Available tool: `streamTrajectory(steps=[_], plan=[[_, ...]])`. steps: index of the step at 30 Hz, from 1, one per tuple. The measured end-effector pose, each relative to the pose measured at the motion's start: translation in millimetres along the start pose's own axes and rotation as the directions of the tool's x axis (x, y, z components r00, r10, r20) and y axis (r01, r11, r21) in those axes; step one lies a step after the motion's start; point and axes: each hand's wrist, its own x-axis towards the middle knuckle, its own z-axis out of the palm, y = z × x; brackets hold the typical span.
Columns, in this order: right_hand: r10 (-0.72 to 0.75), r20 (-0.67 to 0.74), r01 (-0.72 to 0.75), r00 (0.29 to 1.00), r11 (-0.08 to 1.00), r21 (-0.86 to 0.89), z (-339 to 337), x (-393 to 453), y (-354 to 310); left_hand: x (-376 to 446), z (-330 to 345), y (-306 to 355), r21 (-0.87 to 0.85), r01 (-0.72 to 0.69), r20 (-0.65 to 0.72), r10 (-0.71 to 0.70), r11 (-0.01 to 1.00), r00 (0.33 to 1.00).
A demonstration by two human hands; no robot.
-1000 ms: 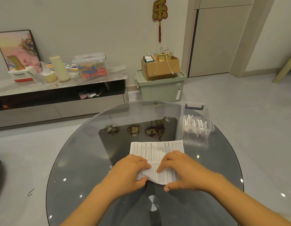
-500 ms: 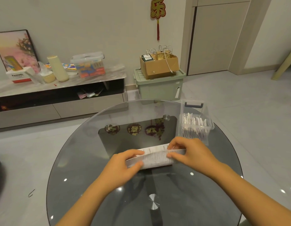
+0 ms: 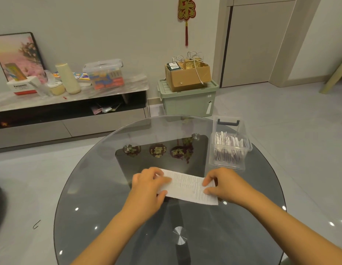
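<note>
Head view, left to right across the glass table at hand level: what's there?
In order: left hand → folded printed sheet → right hand. The clear plastic box sits behind the right hand, so it is left out.

The room is lit evenly and softly from overhead, small white glints are thrown onto the glass table [image 3: 101,217], straight lines are bowed at the edges, and slight softness is seen throughout.

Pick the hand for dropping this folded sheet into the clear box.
Right. The right hand pinches the folded sheet at the end nearest the clear box, just beyond it; the left hand holds the far end.
</note>
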Motion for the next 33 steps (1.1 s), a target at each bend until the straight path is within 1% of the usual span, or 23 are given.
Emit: streamTrajectory(steps=[1,3,6,8,10,12,15,18,20,23,25,27,30,33], plan=[[0.013,0.044,-0.017,0.999,0.997,0.076,0,-2,-1,-2,1,2,-0.005,-0.030,0.033,0.030,1.000,0.999],[0.017,0.174,-0.053,0.985,0.977,0.208,-2,-6,-2,-7,1,11,-0.019,-0.059,0.127,0.061,0.998,0.990],[-0.023,0.350,-0.104,0.937,0.934,0.341,-9,-12,-1,-14,3,19,0.016,-0.101,0.234,0.095,0.995,0.968],[-0.058,0.402,-0.118,0.914,0.909,0.400,-15,-15,-2,-15,2,21,0.000,-0.109,0.282,0.104,0.994,0.954],[-0.113,0.420,-0.110,0.900,0.875,0.471,-20,-18,-4,-14,1,20,-0.034,-0.116,0.307,0.121,0.993,0.944],[-0.176,0.403,-0.082,0.898,0.834,0.546,-25,-19,-6,-14,0,21,-0.061,-0.140,0.303,0.152,0.988,0.941],[-0.237,0.339,-0.037,0.911,0.769,0.638,-28,-18,-6,-13,2,21,-0.132,-0.146,0.283,0.178,0.980,0.942],[-0.272,0.262,0.018,0.926,0.725,0.689,-28,-18,-6,-11,6,23,-0.225,-0.146,0.204,0.194,0.963,0.960],[-0.282,0.194,0.075,0.940,0.722,0.688,-26,-18,-6,-9,6,27,-0.274,-0.112,0.135,0.154,0.955,0.979],[-0.260,0.076,0.135,0.963,0.701,0.700,-24,-18,-7,-7,5,30,-0.315,0.010,0.095,0.021,0.949,0.995],[-0.250,0.040,0.161,0.967,0.728,0.666,-23,-17,-7,-5,9,28,-0.329,0.050,0.078,-0.025,0.943,0.997],[-0.254,0.053,0.172,0.966,0.778,0.604,-19,-15,-6,-4,11,28,-0.326,0.064,0.075,-0.042,0.943,0.996],[-0.242,0.061,0.172,0.968,0.825,0.538,-10,-13,-5,-3,14,29,-0.345,0.079,0.064,-0.061,0.935,0.996],[-0.225,-0.020,0.213,0.974,0.885,0.415,1,-8,-6,-3,17,30,-0.392,0.088,0.072,-0.065,0.916,0.995]])
